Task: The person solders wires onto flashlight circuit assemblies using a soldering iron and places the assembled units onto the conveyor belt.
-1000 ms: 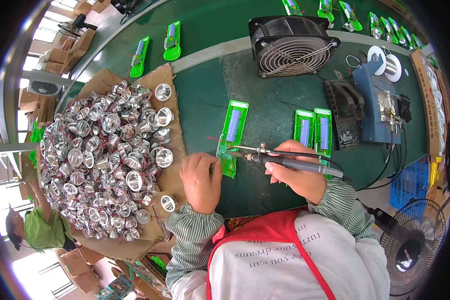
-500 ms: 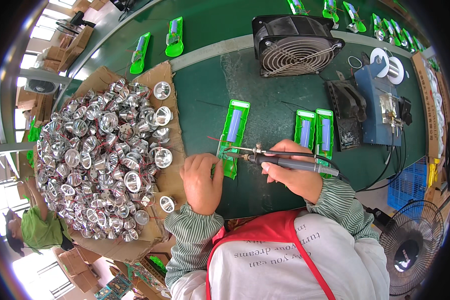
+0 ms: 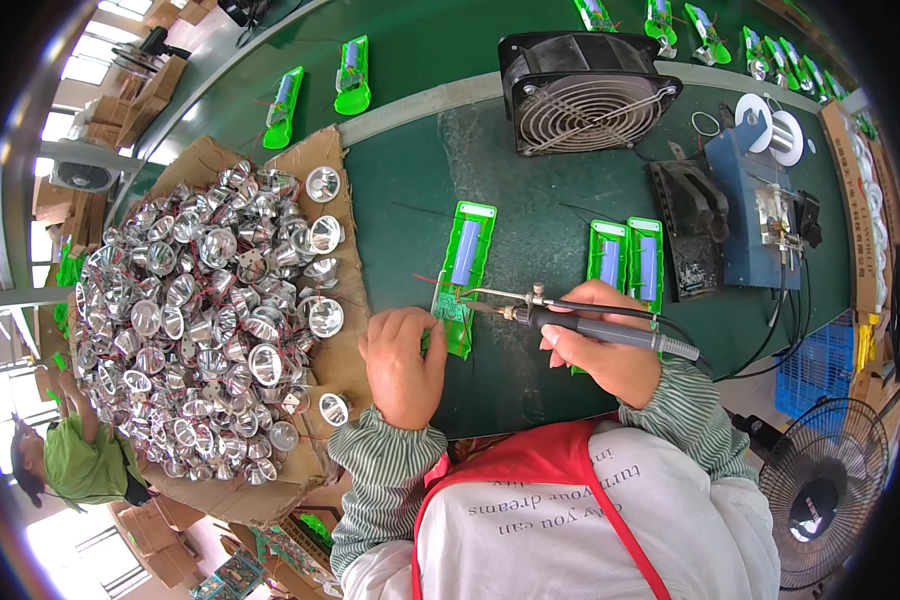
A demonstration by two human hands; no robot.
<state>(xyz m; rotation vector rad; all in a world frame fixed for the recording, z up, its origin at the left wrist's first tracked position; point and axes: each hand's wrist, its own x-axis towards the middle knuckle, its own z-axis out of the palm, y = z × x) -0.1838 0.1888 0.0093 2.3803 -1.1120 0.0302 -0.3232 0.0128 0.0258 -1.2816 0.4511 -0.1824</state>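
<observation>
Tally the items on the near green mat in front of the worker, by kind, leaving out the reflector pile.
Green housings with battery: 3
Soldering iron: 1, in the right hand
Black fan: 1
Blue station: 1
Total: 6

Bright daylight, sharp, fisheye-warped dark rim

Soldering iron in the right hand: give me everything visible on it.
The soldering iron has a dark grey handle, a metal collar and a thin silvery tip. It lies nearly level, tip pointing to the person's left. The right hand grips the handle like a pen. The tip sits over the lower end of the green tray, at its small circuit board; actual contact cannot be told. A dark cord leaves the handle's back end to the right. The left hand rests beside the tray's lower end.
</observation>
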